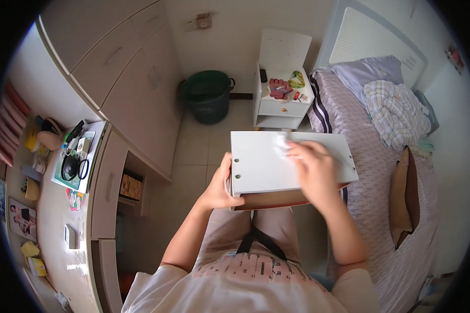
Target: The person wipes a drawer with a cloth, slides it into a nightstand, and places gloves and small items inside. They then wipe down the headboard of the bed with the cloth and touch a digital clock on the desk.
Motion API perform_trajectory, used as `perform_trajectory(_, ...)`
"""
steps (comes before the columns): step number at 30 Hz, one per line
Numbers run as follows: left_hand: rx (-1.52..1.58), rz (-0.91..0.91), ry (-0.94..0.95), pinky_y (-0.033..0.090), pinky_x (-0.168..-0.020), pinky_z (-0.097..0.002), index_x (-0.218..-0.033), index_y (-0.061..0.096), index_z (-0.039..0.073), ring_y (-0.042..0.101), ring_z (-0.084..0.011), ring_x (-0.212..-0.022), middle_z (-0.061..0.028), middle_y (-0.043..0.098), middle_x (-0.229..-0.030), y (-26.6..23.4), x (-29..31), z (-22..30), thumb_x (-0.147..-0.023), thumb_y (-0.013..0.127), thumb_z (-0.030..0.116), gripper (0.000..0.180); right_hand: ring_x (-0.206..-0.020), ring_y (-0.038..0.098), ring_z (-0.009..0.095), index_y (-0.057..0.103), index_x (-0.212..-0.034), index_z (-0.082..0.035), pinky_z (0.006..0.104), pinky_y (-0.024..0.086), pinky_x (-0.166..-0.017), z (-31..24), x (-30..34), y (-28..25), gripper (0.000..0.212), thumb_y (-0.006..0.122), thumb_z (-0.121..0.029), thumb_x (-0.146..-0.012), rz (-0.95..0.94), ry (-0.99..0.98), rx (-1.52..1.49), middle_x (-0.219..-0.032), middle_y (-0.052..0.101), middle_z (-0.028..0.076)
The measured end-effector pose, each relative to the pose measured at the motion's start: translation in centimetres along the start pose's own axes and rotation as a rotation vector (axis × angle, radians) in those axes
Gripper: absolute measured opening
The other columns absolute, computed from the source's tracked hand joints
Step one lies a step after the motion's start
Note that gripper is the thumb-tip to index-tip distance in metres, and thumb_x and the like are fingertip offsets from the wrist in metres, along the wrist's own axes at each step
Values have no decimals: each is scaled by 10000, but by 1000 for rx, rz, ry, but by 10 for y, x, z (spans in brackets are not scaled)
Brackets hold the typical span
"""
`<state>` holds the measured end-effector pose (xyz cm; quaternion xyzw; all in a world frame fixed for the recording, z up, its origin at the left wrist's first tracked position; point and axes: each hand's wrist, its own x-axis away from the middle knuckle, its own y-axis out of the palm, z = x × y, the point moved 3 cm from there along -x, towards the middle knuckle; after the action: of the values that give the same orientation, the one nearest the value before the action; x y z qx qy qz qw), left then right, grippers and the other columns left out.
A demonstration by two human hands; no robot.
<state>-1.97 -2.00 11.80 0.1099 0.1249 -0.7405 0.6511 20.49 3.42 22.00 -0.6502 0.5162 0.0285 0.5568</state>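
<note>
- Gripping the box [261, 161] at its near left corner, the left hand [218, 185] has its thumb along the lower edge and its fingers against the left side.
- The right hand [316, 164] reaches over the white face, fingers curled and fingertips pinching a white wad [281, 145] against it, near the far edge; hand and wad are a little blurred.
- The box is held over the lap, white face up, with two small holes by its left edge and more by the right; its side toward the person is brown.
- Under it are pale trousers [227, 229], a black strap [269, 245] and a light shirt [235, 292] with a pink print.
- Left of the person runs a desk [52, 224], carrying a pale gadget and, farther along, a cluster of dark items.
- To the right lies the bed [365, 219], with a brown bag-like thing [402, 198] on it, then a bunched plaid cloth [394, 107] and a lilac pillow [371, 73] by the headboard [373, 41].
- Beyond the box stands a white nightstand [282, 108], pinkish-red gloves [280, 88] on it.
- Left of that sits a dark green bin [209, 107], near the tall cupboard [125, 68].
</note>
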Motion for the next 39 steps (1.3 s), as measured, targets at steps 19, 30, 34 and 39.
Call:
perform_trajectory(19,43,-88,-42,420,-1109,-388,-1540,288,52,514,-231,-1306,-105,505,-1416,5,15,-3,-495,855,121,1191,-1318,579,270,644,-1293,-50,403,493,-1089,-37,-39,45,363,654,-53,-930,-437,-123,-387,-1330,666,112)
perform_trajectory(30,-53,-107,19,343,-1130,-371,-1486,339,39,465,-201,-1301,-89,510,-1344,-7,15,-8,-498,832,138,1108,-1350,545,331,687,-1243,-51,511,373,-1176,25,-11,-10,301,638,-184,-978,-308,54,17,-1385,633,106)
perform_trajectory(34,-59,-125,27,385,-1108,-390,-1485,342,40,494,-218,-1297,-95,523,-1346,-2,10,-6,-498,845,156,1114,-1424,441,380,598,-1376,-64,515,351,-1180,4,4,-6,394,597,-174,-997,-281,109,97,-1504,523,132)
perform_trajectory(39,-248,-216,25,460,-1076,-414,-1516,314,40,572,-247,-1268,-123,568,-1366,-14,33,-33,-522,919,213,1176,-1487,337,394,527,-1469,-94,529,286,-1213,-80,-22,57,456,548,-211,-1028,-365,-169,-40,-1585,423,139)
